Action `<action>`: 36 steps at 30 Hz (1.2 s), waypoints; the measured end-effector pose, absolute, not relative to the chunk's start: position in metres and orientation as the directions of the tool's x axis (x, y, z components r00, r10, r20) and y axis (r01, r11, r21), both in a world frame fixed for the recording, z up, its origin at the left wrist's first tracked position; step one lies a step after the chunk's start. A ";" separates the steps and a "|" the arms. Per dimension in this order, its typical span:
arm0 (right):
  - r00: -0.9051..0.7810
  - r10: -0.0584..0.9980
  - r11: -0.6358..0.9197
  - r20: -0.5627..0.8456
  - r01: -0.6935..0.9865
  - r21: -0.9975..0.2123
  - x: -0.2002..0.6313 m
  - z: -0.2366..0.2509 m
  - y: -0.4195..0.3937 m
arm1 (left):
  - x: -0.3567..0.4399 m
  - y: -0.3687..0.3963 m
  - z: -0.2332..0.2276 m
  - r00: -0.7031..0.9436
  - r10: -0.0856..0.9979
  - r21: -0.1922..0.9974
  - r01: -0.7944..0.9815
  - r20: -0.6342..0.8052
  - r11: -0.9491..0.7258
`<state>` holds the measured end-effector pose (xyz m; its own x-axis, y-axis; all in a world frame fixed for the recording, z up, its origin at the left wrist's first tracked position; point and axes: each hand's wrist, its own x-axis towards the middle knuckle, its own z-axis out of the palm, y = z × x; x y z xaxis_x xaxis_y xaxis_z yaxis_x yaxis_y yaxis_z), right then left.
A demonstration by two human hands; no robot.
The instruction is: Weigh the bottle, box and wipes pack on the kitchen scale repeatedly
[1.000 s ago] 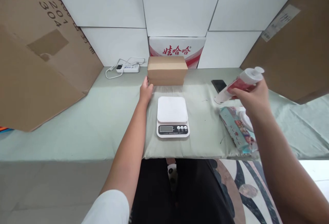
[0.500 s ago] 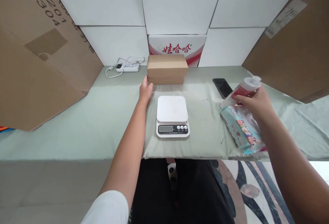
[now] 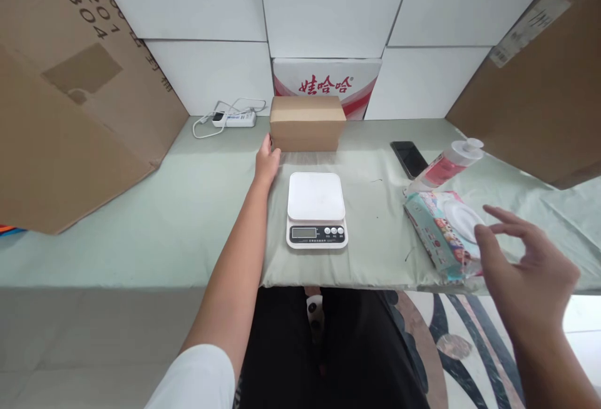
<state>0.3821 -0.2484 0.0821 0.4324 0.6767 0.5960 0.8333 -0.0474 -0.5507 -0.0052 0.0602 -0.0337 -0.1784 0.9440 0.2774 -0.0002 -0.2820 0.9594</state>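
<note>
My left hand [image 3: 267,162] rests at the left front corner of a small brown cardboard box [image 3: 307,135]. Its fingers lie along the box's side, with the thumb apart from them near the front face. In front of the box stands a white digital kitchen scale [image 3: 316,199] with a bare platform. On the right, my right hand [image 3: 528,258] hovers with thumb and fingers apart, nothing between them. Close to its fingertips lies a teal pack of wet wipes [image 3: 434,240] with a white round lid. Just behind the pack is a clear and pink bottle with a white cap [image 3: 444,168].
A black phone [image 3: 409,158] lies behind the bottle. At the back left is a white power strip [image 3: 235,119] with a cable. Large cardboard sheets [image 3: 70,127] flank the green-covered table [image 3: 197,208]. A white carton with red lettering [image 3: 326,77] stands behind the small box.
My right hand has let go of the bottle and moved down and right, towards the near edge beside the wipes. My left hand stays at the cardboard box.
</note>
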 end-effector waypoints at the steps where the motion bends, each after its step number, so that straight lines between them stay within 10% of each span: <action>1: 0.383 0.689 0.039 0.615 0.828 -0.559 0.375 0.080 -0.254 | -0.005 0.060 -0.034 -0.184 0.942 0.959 0.007 0.280 -0.284; 8: 0.337 0.808 0.213 0.483 0.597 -0.773 0.322 0.068 -0.177 | -0.003 0.057 -0.032 -0.184 0.937 0.955 0.039 0.296 -0.294; 11: 0.313 0.846 0.366 0.433 0.250 -0.896 0.296 0.044 -0.081 | -0.003 0.055 -0.031 -0.176 0.937 0.954 0.042 0.301 -0.298; 19: 0.366 0.892 0.275 0.266 0.028 -0.961 0.256 -0.023 0.059 | -0.005 0.057 -0.035 -0.187 0.937 0.956 0.062 0.294 -0.288; 28: 0.272 0.852 0.374 0.447 0.280 -0.884 0.256 0.007 0.031 | -0.005 0.057 -0.035 -0.176 0.928 0.944 0.063 0.329 -0.323; 36: 0.410 0.476 0.309 0.778 0.751 -0.584 0.307 0.092 -0.176 | -0.004 0.060 -0.037 -0.191 0.930 0.949 0.037 0.313 -0.312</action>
